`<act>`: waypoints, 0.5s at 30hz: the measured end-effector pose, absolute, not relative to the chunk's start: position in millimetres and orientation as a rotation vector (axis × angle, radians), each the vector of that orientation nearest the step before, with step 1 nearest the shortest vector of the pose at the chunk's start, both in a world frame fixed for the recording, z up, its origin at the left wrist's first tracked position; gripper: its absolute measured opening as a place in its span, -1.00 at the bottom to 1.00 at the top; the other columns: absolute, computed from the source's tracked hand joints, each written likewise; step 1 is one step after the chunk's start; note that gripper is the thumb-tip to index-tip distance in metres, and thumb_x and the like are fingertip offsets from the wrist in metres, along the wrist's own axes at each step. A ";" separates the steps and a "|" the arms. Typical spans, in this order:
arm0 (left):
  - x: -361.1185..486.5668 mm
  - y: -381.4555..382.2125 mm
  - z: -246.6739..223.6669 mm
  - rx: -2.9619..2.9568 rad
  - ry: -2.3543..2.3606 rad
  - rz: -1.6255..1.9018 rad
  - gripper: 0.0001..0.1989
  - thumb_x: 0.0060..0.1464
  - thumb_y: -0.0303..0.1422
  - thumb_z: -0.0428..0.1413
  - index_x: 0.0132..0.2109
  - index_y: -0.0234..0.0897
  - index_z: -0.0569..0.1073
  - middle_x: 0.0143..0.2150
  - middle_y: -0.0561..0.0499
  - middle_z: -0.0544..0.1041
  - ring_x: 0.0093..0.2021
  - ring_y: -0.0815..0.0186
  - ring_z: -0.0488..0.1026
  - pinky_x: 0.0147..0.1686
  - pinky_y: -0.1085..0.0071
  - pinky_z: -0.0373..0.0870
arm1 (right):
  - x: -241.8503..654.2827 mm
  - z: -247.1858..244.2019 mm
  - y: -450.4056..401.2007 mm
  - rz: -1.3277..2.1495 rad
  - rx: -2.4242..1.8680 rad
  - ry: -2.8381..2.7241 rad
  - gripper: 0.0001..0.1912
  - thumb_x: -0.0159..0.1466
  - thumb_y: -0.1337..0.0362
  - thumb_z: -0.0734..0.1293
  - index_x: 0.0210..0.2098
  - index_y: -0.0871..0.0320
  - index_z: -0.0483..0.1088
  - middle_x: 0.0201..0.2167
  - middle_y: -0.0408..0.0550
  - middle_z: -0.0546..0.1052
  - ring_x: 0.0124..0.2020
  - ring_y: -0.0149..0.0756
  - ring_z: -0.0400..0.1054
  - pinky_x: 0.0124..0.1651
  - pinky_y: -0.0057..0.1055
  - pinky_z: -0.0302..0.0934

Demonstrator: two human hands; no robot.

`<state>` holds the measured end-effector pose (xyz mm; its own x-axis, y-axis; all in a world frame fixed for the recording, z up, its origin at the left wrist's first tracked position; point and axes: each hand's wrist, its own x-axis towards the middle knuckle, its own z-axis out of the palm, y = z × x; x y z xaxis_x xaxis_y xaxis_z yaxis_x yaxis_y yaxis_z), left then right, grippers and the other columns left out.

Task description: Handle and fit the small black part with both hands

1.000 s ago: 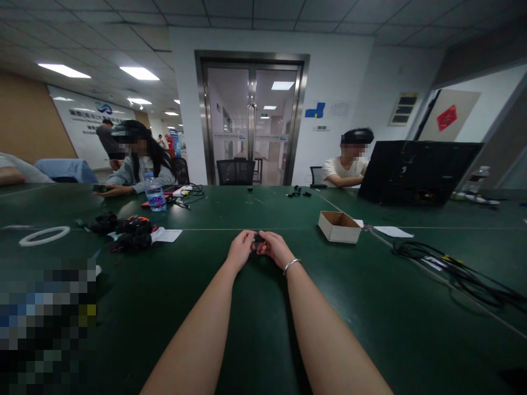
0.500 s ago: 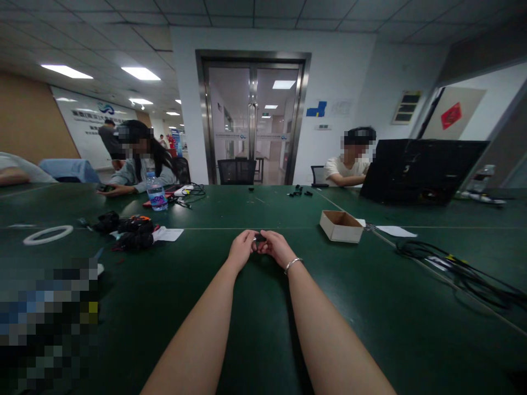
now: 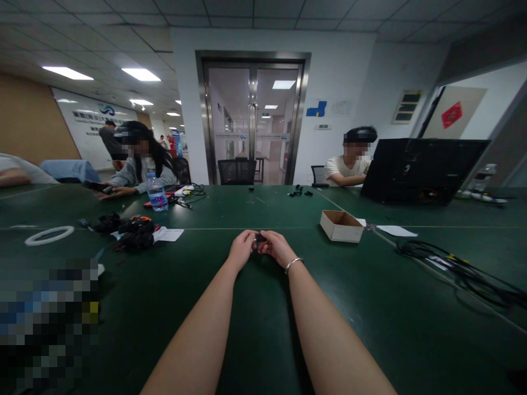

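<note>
Both hands meet above the green table (image 3: 263, 307), near the middle of the view. My left hand (image 3: 242, 250) is closed, its fingertips pinching the left end of a small black piece with a shiny metal-looking part (image 3: 259, 238). From the other side, my right hand (image 3: 280, 249) grips the same piece between thumb and fingers. A silver bracelet (image 3: 293, 264) circles the right wrist. Fingers cover much of the piece, and it is too small to tell its kind.
An open cardboard box (image 3: 341, 233) stands to the right, with coiled black cables (image 3: 461, 274) beyond it. Small black pieces (image 3: 300, 191) lie farther back. Leftward are a water bottle (image 3: 157, 193), dark tangled gear (image 3: 132, 230) and a white ring (image 3: 49, 236). Two people sit across.
My hands and the small piece stay almost in place. At the far left, the seated person's hands and the dark device in them have shifted, showing more of the device.
</note>
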<state>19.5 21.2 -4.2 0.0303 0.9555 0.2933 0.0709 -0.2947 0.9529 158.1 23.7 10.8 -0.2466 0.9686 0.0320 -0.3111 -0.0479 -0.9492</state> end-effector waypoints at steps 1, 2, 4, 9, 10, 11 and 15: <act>19.4 21.2 -4.0 1.496 1.094 1.374 -0.76 0.12 -0.26 -0.01 -0.21 -0.30 0.48 -0.52 0.07 0.36 -0.57 0.45 0.24 -0.56 0.54 0.17 | 158.1 10.8 23.8 1.532 -0.844 -1.133 -0.82 0.23 0.28 0.31 -0.47 0.23 0.32 -0.68 -0.09 0.44 -0.69 -0.43 0.31 -0.57 -0.55 0.29; 19.4 21.0 -3.8 1.491 1.096 1.373 -0.76 0.12 -0.27 0.00 -0.20 -0.30 0.47 -0.49 0.06 0.38 -0.56 0.45 0.25 -0.56 0.54 0.17 | 158.2 10.8 23.9 1.534 -0.843 -1.127 -0.82 0.22 0.28 0.32 -0.47 0.22 0.32 -0.68 -0.09 0.44 -0.69 -0.43 0.32 -0.56 -0.54 0.30; 19.4 20.3 -3.1 1.470 1.102 1.375 -0.77 0.08 -0.29 0.04 -0.14 -0.30 0.46 -0.42 0.04 0.42 -0.54 0.46 0.27 -0.55 0.55 0.19 | 158.1 10.8 24.2 1.539 -0.840 -1.120 -0.81 0.21 0.27 0.33 -0.47 0.22 0.32 -0.68 -0.09 0.44 -0.68 -0.42 0.32 -0.55 -0.54 0.31; 20.4 18.5 -1.1 1.487 1.118 1.372 -0.74 0.15 -0.26 -0.04 -0.18 -0.31 0.46 -0.52 0.07 0.35 -0.57 0.45 0.25 -0.57 0.55 0.18 | 157.7 11.0 24.4 1.536 -0.847 -1.134 -0.81 0.20 0.25 0.35 -0.47 0.22 0.32 -0.68 -0.08 0.44 -0.68 -0.43 0.32 -0.57 -0.56 0.29; 20.7 18.5 -1.0 1.474 1.118 1.375 -0.75 0.14 -0.26 -0.02 -0.19 -0.31 0.46 -0.51 0.07 0.36 -0.57 0.46 0.25 -0.57 0.55 0.18 | 157.8 11.1 24.4 1.536 -0.851 -1.131 -0.80 0.19 0.25 0.35 -0.48 0.22 0.32 -0.68 -0.08 0.44 -0.69 -0.43 0.32 -0.57 -0.56 0.29; 20.9 18.8 -1.1 1.453 1.113 1.381 -0.77 0.12 -0.27 0.01 -0.18 -0.30 0.46 -0.49 0.06 0.38 -0.57 0.46 0.25 -0.56 0.55 0.19 | 157.9 11.3 24.3 1.537 -0.853 -1.126 -0.80 0.19 0.25 0.35 -0.49 0.21 0.31 -0.68 -0.08 0.44 -0.69 -0.42 0.32 -0.56 -0.55 0.29; 21.3 20.7 -2.5 1.397 1.095 1.399 -0.78 0.04 -0.35 0.09 -0.15 -0.31 0.45 -0.43 0.04 0.43 -0.53 0.46 0.30 -0.53 0.55 0.23 | 158.1 11.8 24.2 1.544 -0.848 -1.120 -0.81 0.19 0.27 0.33 -0.50 0.21 0.31 -0.68 -0.08 0.44 -0.69 -0.42 0.33 -0.55 -0.54 0.30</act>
<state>21.3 20.7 -2.5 -0.0103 0.9676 0.2523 0.0122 -0.2521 0.9676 158.1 24.2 11.8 -0.2471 0.9688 0.0177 -0.3175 -0.0637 -0.9461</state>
